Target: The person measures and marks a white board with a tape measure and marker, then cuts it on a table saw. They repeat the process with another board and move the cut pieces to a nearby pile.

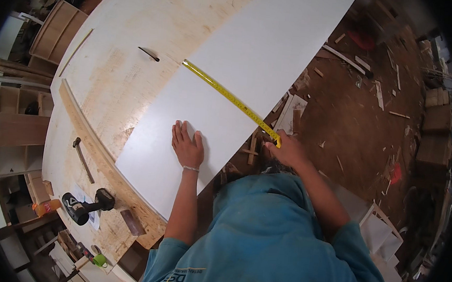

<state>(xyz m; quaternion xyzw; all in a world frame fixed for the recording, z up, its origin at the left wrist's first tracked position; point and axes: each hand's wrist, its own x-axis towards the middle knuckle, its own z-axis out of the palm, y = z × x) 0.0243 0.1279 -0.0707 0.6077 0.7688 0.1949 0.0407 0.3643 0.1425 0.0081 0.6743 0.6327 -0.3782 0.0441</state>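
Observation:
A large white panel (218, 67) lies on the worktable, reaching its near edge. My left hand (188, 148) rests flat on the panel with its fingers stretched out. My right hand (287, 149) is closed around the case of a tape measure just off the panel's near edge. From it the yellow tape blade (229, 96) runs out across the panel to the far edge, where its end sits. The case itself is mostly hidden by my fingers.
On the worktable (109, 80) a long wooden strip (99, 148) lies along the panel's left end. Beyond it are a hammer (84, 160) and a cordless drill (86, 206). A dark pencil-like tool (149, 54) lies farther off. Wood scraps (378, 94) litter the floor at right.

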